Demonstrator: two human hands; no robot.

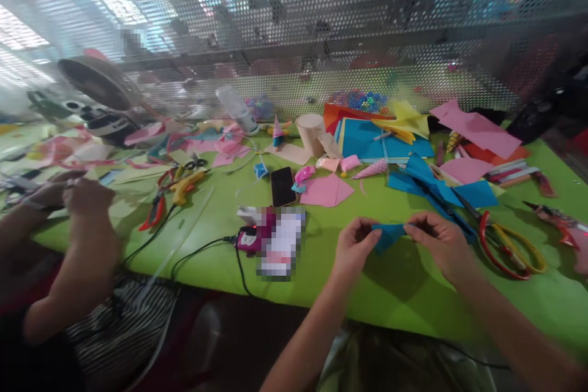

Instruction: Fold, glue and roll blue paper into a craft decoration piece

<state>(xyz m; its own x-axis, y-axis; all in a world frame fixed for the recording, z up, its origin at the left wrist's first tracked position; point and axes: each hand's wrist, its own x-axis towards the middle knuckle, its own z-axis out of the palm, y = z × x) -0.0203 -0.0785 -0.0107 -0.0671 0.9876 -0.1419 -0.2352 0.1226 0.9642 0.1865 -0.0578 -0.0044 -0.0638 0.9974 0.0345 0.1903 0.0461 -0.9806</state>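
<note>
Between my two hands, just above the green table (321, 275), is a small piece of blue craft sheet (388, 237). My left hand (356, 245) pinches its left end with thumb and fingers. At the opposite end, my right hand (434, 240) grips the sheet the same way. The piece looks folded, its lower part coming to a point. To the right of my right hand lie scissors (508, 250) with red and yellow handles, their blades over blue scraps (441, 187). Whether the piece is paper or felt, I cannot tell.
A blurred-out phone (282, 244) and a purple power bank (250, 240) with cables lie left of my hands. Behind are a black phone (283, 187), pink pieces (327, 190) and blue sheets (367, 139). A co-worker's hands (85, 193), orange pliers (154, 213) and a yellow glue gun (187, 187) are leftward.
</note>
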